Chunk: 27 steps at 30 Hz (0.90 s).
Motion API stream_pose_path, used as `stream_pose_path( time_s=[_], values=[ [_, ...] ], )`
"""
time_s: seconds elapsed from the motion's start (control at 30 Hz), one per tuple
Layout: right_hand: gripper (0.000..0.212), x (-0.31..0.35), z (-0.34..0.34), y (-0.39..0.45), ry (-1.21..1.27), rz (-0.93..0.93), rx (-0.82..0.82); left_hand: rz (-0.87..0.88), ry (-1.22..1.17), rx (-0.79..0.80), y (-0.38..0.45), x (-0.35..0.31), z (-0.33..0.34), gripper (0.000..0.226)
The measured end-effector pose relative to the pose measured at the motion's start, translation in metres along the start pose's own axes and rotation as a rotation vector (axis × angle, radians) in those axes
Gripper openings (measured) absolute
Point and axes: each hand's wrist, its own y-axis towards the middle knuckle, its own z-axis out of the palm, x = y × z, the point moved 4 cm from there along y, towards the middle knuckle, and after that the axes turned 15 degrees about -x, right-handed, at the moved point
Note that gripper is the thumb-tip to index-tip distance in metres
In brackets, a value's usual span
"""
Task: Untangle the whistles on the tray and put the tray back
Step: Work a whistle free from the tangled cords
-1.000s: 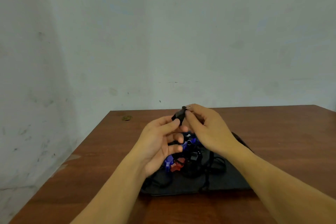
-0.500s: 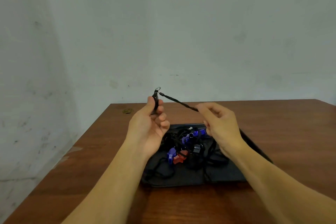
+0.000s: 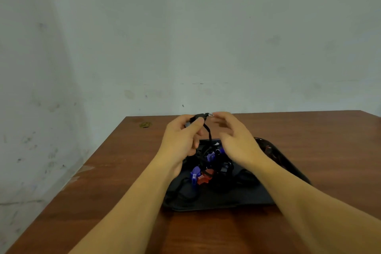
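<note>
Nearest: black tray (image 3: 222,202) on the wooden table (image 3: 123,171), close to the front edge. On it, a knot of black cords (image 3: 185,192) with whistles mixed in: blue whistle (image 3: 194,173) and red whistle (image 3: 203,178) touching each other at the near side of the pile, another blue one (image 3: 210,156) and a black one (image 3: 225,168) further in. Still tangled, nothing laid out separately.

Above the pile: left hand (image 3: 181,140) raised over the tray's far half, thumb and forefinger pinching a black whistle (image 3: 196,118). Its cord (image 3: 209,132) drops straight down into the heap, so that whistle isn't free yet. Small metal ring (image 3: 210,114) sticks out at the whistle's end.

Right hand (image 3: 235,140) just beside it, fingers (image 3: 223,116) loosely spread and gripping nothing; fingertips near the ring. Blurred, so can't say whether they touch it.

Step, my read: early in untangling, first whistle being worked out of the knot. Tray return not started.

Next move likely needs: right hand takes the cord below the whistle and follows it down to where it crosses the others, loosening loops rather than yanking. A hard pull would probably tighten the knot or drag the whole bunch off the tray.

Far: a small greenish-brown spot (image 3: 145,124) near the table's back-left corner, then bare wall (image 3: 206,47).
</note>
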Motion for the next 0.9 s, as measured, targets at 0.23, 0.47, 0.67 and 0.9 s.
stream_pose_path(
  time_s=[0.23,0.47,0.67,0.9],
  values=[
    [0.027,0.028,0.014,0.000,0.272,0.085,0.041,-0.057,-0.181,-0.005,-0.007,-0.017,0.003,0.019],
    [0.015,0.033,0.030,-0.011,-0.398,-0.231,0.194,0.393,0.183,-0.156,0.004,-0.014,-0.004,0.014],
    [0.020,0.053,0.024,-0.015,-0.753,-0.489,0.384,0.115,0.101,-0.065,0.010,0.013,-0.015,0.011],
    [0.023,0.044,0.022,-0.015,-0.838,-0.448,0.315,-0.264,-0.335,0.043,-0.005,0.011,-0.003,0.016]
  ],
)
